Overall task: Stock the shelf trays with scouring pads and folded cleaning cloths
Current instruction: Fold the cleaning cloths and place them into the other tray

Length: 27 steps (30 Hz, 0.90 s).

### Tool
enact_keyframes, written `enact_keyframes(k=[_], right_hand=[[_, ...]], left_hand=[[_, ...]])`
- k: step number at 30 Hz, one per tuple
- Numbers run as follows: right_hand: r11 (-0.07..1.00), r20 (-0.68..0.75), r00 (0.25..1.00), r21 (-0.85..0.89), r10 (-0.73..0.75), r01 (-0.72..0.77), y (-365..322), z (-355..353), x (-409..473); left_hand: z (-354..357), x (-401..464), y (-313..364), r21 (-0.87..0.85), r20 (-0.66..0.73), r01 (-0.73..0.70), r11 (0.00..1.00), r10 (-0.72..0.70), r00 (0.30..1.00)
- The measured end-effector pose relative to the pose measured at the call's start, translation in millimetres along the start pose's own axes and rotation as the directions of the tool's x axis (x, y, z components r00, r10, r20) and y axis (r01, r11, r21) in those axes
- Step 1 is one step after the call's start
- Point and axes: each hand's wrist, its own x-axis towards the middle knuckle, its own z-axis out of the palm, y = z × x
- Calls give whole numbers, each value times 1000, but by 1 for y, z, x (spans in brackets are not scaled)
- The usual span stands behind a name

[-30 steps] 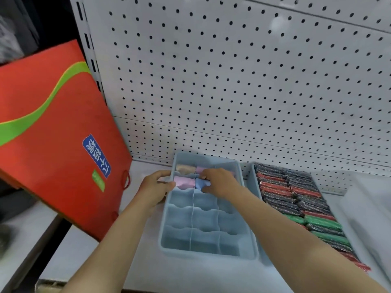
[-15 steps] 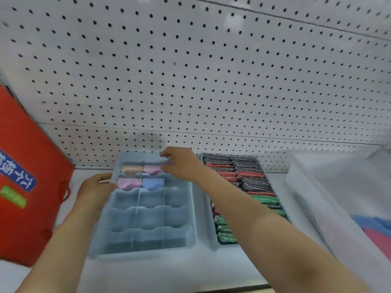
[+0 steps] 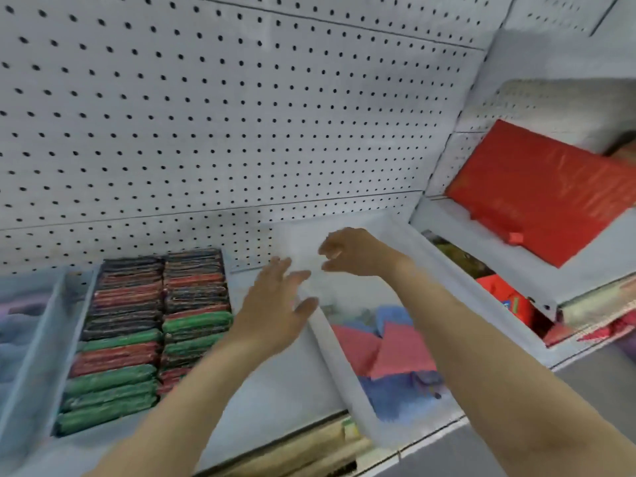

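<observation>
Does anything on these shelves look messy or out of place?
Yes: the cloths in the white bin lie in a loose, crumpled heap, not folded. The scouring pads sit in tidy rows. A red bag leans tilted on the right shelf.

The white shelf (image 3: 275, 401) carried three containers side by side: a pale blue divided tray (image 3: 31, 339) at left, a tray of scouring pads (image 3: 137, 339), and a translucent bin (image 3: 344, 373) holding cloths.
</observation>
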Motion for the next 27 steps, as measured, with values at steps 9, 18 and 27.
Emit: enact_keyframes(k=[9,18,27], right_hand=[[949,450,882,-314,139,11,115,23,-56],[992,347,932,-33,-106,125,117,9,-62],[750,-20,943,600,-332,277,76,-93,-81]], left_hand=[[59,19,42,239,108,76,968,-104,989],[49,21,68,286,139,176,942,-223,965],[-1,48,138,-387,-18,-8,922,1,1000]])
